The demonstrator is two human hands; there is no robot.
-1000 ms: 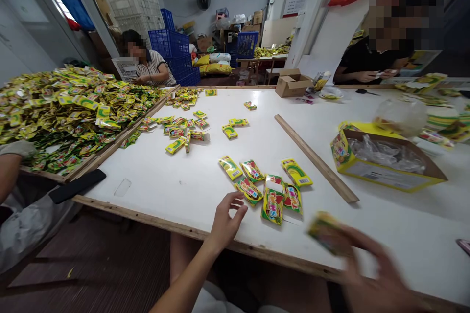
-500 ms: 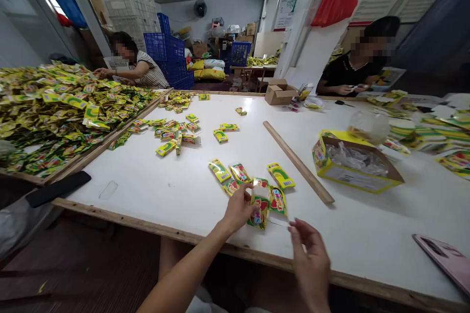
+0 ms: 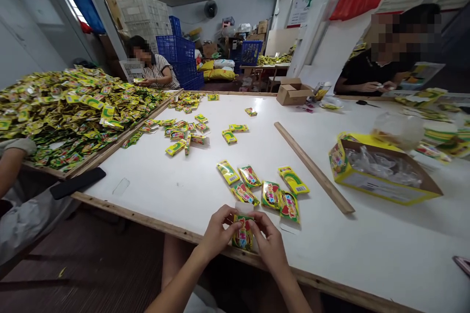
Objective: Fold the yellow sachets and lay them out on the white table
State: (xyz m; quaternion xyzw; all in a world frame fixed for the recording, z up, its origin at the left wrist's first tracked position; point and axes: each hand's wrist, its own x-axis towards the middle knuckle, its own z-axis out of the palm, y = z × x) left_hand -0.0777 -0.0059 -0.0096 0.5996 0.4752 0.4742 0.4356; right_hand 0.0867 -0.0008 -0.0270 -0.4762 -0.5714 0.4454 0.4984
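At the near edge of the white table, head view: two bare hands meet over one small carton. Left hand grips from the left, thumb against the printed face; right hand does likewise from the right. Fingers drawn in narrow, both sets on the same carton. A pale flap stands up beyond the fingertips, so I judge this one unfinished, its top not yet closed.

Just past the hands: six similar cartons, loosely grouped, some touching. Most look closed; the rightmost near one has a white tab at its near end, so perhaps not done. Farther off, leftward, a looser scatter, at least one piece with an end flap out. Over the wooden rim, a big heap of like-coloured packs. Much seems left, though I can't tell which of these are finished.

Hard to make out: what the held carton contains; whether it rests on the wood or just above. A pinkish flat object is cut off at right. At far left, a co-worker's arm, with grey cloth about it, sleeve or glove unclear.
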